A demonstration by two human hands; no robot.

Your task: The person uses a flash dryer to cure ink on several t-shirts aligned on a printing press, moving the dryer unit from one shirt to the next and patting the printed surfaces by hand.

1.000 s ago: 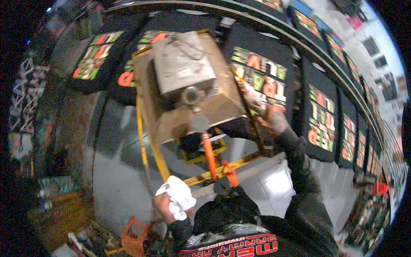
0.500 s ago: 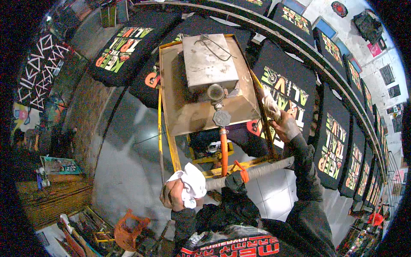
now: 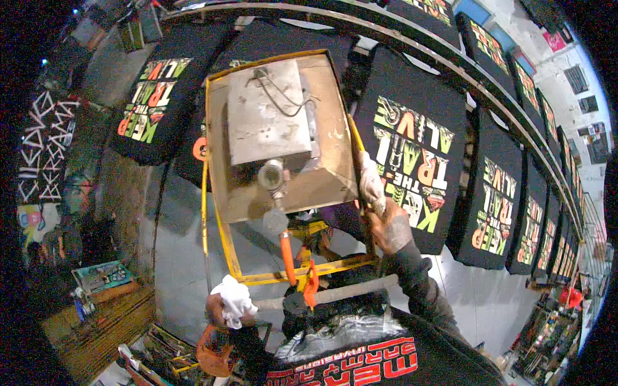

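My left hand is closed on a bunched white cloth at the lower end of the left side bar. Whether it also grips the bar beneath the cloth is hidden. Across from it, my right hand wraps round the lower end of a cloth-wrapped handle on the right bar. Between both hands stands a yellow metal frame carrying a wide tan metal hood topped by a grey box. An orange hose runs from a round valve toward my body.
Black printed T-shirts lie in rows ahead and along the right, beneath a curved rail. Beside me at lower left are a wooden bench and an orange-brown chair. Tiled floor shows left of the frame.
The hood, frame and both my hands have shifted left in view, and my hands sit lower. More of the shirt to the right of the hood shows. Both holds stay the same.
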